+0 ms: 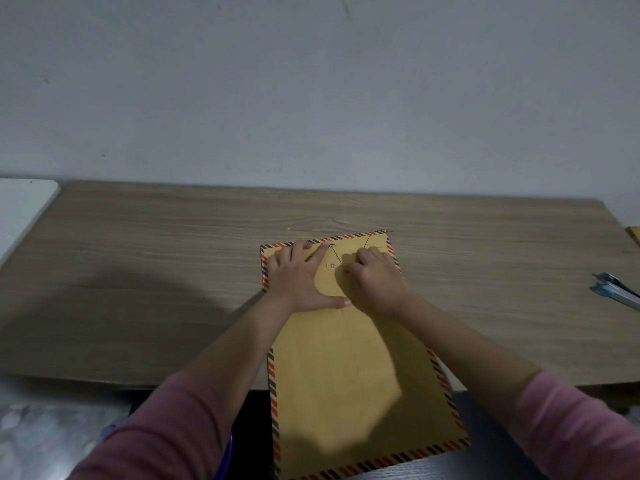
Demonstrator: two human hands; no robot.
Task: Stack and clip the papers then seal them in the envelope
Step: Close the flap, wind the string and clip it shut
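A large brown envelope [353,375] with a striped red-and-black border lies on the wooden table [173,271], its near end hanging over the table's front edge. Its flap is folded down, with a round button fastener [332,265] and a thin dark string [367,241] looping toward the far edge. My left hand [302,277] lies flat with spread fingers on the flap, left of the button. My right hand [375,280] has curled fingers that pinch the string just right of the button. No papers are visible.
A blue and silver stapler-like tool [620,291] lies at the table's right edge. A white surface [20,209] adjoins the table at far left. A yellowish object [634,233] peeks in at the right edge. A plain wall stands behind the table.
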